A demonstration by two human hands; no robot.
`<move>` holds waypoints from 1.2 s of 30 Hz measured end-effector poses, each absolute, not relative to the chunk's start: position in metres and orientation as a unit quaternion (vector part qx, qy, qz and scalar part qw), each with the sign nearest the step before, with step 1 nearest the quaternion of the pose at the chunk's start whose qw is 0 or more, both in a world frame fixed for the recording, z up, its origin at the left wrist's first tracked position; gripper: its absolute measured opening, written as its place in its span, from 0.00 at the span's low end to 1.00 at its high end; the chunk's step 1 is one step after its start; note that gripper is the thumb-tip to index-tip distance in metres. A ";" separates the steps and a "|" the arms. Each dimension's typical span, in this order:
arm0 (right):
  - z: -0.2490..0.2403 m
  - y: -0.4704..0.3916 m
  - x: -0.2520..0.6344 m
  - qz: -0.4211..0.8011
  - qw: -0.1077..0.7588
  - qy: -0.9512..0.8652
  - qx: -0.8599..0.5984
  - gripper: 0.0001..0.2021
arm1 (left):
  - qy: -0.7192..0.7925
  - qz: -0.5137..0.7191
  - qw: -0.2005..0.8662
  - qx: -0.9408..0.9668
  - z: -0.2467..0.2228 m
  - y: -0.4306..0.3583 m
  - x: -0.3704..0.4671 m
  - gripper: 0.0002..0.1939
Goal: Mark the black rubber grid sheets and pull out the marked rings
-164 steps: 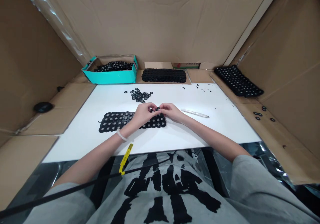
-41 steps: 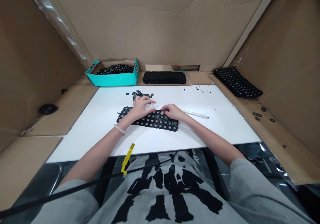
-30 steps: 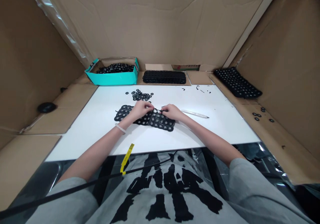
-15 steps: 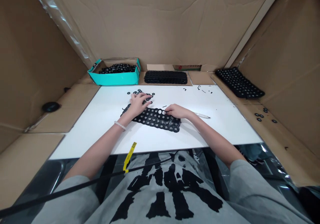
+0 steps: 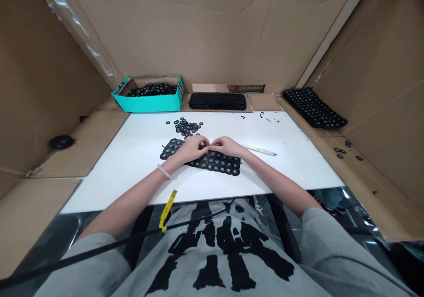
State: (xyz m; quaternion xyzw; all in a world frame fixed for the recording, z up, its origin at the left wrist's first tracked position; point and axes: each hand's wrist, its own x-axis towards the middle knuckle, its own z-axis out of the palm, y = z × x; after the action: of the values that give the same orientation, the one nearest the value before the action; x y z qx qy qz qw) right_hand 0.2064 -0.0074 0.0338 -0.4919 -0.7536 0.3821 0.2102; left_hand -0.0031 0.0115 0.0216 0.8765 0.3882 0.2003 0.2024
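A rectangular black mat of joined rings (image 5: 218, 164) lies on the white board in front of me, slightly slanted. My left hand (image 5: 195, 149) rests over its upper middle, thumb and fingers pinched together; whatever is between the tips is too small to make out. Touching it at the tips, my right hand (image 5: 227, 146) pinches the mat's upper edge with fingers curled. Both hands hide part of that edge. Just beyond the left hand is a loose pile of small black rings (image 5: 185, 127). To the right of my right hand lies a white pen-like tool (image 5: 260, 150) with a dark point.
A teal box (image 5: 147, 104) full of black pieces stands at the back left. Beside it is a stack of black mats (image 5: 217, 101). Another ring mat (image 5: 314, 108) and several loose rings (image 5: 339, 156) lie on the right cardboard. A dark round object (image 5: 61, 142) sits left.
My left hand has come back from the ring pile to the mat's upper edge, its fingers closing. My right hand has shifted slightly left, so the fingertips of both hands now meet.
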 end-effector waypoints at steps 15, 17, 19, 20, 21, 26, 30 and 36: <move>0.024 -0.012 0.200 0.262 0.203 -0.790 -0.516 0.10 | 0.420 0.186 0.152 0.875 0.026 0.030 -0.024 0.18; 0.020 -0.012 0.198 0.240 0.210 -0.803 -0.503 0.10 | 0.382 0.154 0.175 0.894 0.025 0.021 -0.015 0.18; 0.019 -0.014 0.197 0.223 0.214 -0.811 -0.496 0.11 | 0.377 0.155 0.183 0.895 0.024 0.016 -0.007 0.17; 0.019 -0.015 0.196 0.218 0.214 -0.813 -0.496 0.12 | 0.377 0.160 0.185 0.893 0.023 0.014 -0.005 0.15; 0.019 -0.016 0.195 0.215 0.213 -0.814 -0.496 0.12 | 0.379 0.164 0.184 0.892 0.023 0.012 -0.002 0.13; 0.018 -0.019 0.190 0.233 0.229 -0.801 -0.501 0.13 | 0.437 0.192 0.154 0.865 0.023 0.005 0.001 0.07; 0.014 -0.016 0.192 0.246 0.238 -0.790 -0.509 0.13 | 0.434 0.186 0.184 0.862 0.025 0.010 -0.005 0.11; 0.017 -0.014 0.197 0.263 0.237 -0.787 -0.506 0.15 | 0.540 0.250 0.131 0.793 0.030 0.041 -0.033 0.11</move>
State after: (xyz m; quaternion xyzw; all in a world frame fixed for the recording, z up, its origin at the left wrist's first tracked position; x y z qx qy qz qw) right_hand 0.1972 -0.0144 0.0171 -0.5056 -0.7867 0.2630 0.2373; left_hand -0.0327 0.0409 0.0295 0.7932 0.5398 0.2498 0.1308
